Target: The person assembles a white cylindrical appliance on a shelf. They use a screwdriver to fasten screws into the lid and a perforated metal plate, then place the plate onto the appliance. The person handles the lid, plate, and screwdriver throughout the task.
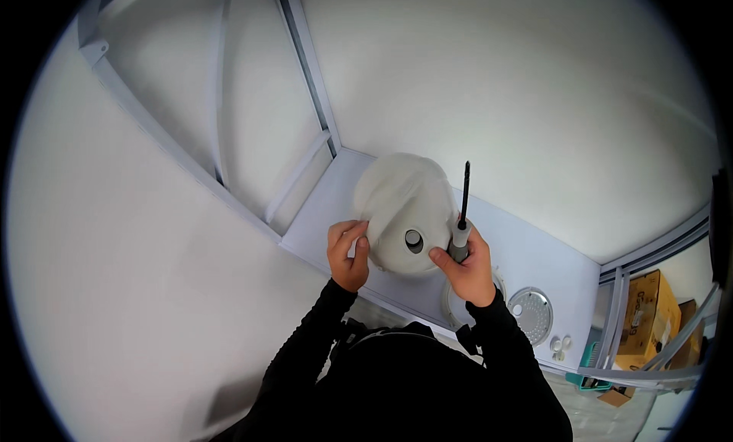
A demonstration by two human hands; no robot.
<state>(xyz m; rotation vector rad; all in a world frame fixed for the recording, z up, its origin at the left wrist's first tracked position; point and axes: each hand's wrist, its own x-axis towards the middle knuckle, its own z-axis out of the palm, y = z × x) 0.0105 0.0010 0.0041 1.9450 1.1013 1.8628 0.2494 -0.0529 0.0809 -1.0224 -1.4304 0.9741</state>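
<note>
A white, rounded plastic housing (pixel 403 201) with a round hole (pixel 414 241) in its near part stands before me, above the bench. My left hand (pixel 349 252) grips its left edge, with thumb and fingers bent together there. In my right hand (pixel 468 268) is a screwdriver (pixel 461 232) with a grey handle, its dark shaft pointing up and away. The thumb of that same hand presses on the housing's right edge. Fingers behind the screwdriver handle are partly hidden.
Under my right wrist lies a pale round ring (pixel 450 308), partly covered. Right of it are a perforated disc (pixel 537 317) and several small white round parts (pixel 560 346). A yellow cardboard box (pixel 645 320) and a teal bin (pixel 589 369) stand beyond the bench's (pixel 527 247) right end.
</note>
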